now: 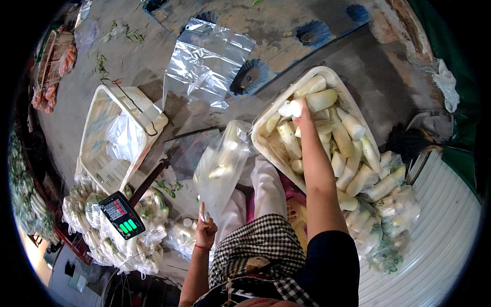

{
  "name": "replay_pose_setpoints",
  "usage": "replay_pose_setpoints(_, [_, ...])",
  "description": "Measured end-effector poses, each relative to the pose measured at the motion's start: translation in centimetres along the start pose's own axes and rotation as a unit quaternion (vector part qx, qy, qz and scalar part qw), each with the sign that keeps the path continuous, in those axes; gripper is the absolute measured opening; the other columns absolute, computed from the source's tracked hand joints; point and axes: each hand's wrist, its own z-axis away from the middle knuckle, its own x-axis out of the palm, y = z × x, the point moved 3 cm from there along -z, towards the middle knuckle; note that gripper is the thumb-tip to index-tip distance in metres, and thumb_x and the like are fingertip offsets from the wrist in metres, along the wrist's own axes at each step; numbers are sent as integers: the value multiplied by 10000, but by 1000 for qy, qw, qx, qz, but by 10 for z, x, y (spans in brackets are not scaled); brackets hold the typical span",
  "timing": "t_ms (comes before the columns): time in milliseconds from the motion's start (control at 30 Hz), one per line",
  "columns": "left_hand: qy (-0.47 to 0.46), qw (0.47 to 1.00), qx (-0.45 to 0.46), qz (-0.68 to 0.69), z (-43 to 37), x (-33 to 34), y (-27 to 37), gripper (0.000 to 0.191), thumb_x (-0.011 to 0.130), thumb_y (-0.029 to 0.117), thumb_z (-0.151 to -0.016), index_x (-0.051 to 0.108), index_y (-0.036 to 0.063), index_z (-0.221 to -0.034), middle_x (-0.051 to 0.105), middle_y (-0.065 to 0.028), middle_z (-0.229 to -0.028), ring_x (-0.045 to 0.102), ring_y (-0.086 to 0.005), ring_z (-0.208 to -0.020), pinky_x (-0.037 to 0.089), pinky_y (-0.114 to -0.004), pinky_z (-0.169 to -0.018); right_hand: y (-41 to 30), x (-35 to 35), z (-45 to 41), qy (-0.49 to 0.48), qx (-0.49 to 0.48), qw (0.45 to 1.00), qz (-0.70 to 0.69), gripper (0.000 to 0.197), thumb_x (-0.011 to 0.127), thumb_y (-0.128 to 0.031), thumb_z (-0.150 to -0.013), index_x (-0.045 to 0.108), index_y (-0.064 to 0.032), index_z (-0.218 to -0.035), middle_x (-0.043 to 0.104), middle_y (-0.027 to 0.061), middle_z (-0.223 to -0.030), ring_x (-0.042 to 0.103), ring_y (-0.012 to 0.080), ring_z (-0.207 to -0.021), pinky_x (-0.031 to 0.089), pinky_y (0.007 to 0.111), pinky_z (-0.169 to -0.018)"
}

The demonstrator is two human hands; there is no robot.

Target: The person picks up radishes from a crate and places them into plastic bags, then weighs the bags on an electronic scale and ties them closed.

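Note:
My right hand point(303, 114) reaches into a white plastic crate point(264, 115) heaped with white radishes point(340, 139). Its fingers are around the pale end of a thick radish point(321, 100) near the crate's far side; my own hand hides part of the grip. Low in front of me, my left hand point(206, 229) pinches the mouth of a clear plastic bag point(215, 188), one finger pointing up. Pale radishes point(221, 170) lie inside this bag, which stretches away from me between the scale and the crate.
On the left, a white basket point(96, 161) holds folded plastic film point(123, 136). A digital scale display point(122, 215) stands before bagged radishes point(115, 251). Clear bags point(209, 57) lie flat beyond. More bagged radishes point(395, 215) sit right of the crate, beside a corrugated panel point(433, 230).

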Motion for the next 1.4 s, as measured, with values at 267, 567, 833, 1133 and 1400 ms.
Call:
replay_pose_setpoints(267, [-14,1000,-15,-7,-13,15,-16,849,459,-8,-697,107,214,-1437,286,33,-539,251,-70,-423,230,-212,-412,19,-38,9,-46,-36,990,-129,645,627,-575,-692,503,-132,-1143,567,68,-1070,557,242,-950,475,422,-741])
replay_pose_setpoints(567, [-2,999,-18,-37,-5,-11,-31,791,428,36,-717,139,202,-1435,280,46,-563,250,-58,-442,232,-194,-418,167,-108,319,-324,213,921,-47,605,574,-479,-770,408,-167,-1261,529,100,-1110,531,272,-993,483,486,-764])
replay_pose_setpoints(833, [47,985,-33,-163,-2,5,-29,602,427,20,-878,224,196,-1416,266,84,-557,232,-27,-446,214,-179,-405,359,17,275,-234,325,916,20,553,653,-381,-734,461,-148,-1197,573,134,-956,589,255,-773,516,444,-695])
replay_pose_setpoints(1133, [90,980,2,-179,8,-14,-11,562,431,42,-892,256,178,-1408,280,74,-564,236,-34,-441,217,-184,-410,162,15,221,-49,-383,890,244,447,477,5,-743,482,-103,-1176,520,181,-1134,505,337,-1038,402,394,-879])
replay_pose_setpoints(1400, [113,958,-69,-253,-24,-16,-38,416,434,171,-928,388,50,-1323,289,63,-533,232,-51,-424,195,-217,-390,-23,-97,60,27,-436,480,761,416,561,-106,-779,495,-177,-1184,465,44,-1235,438,237,-1146,256,498,-1011])
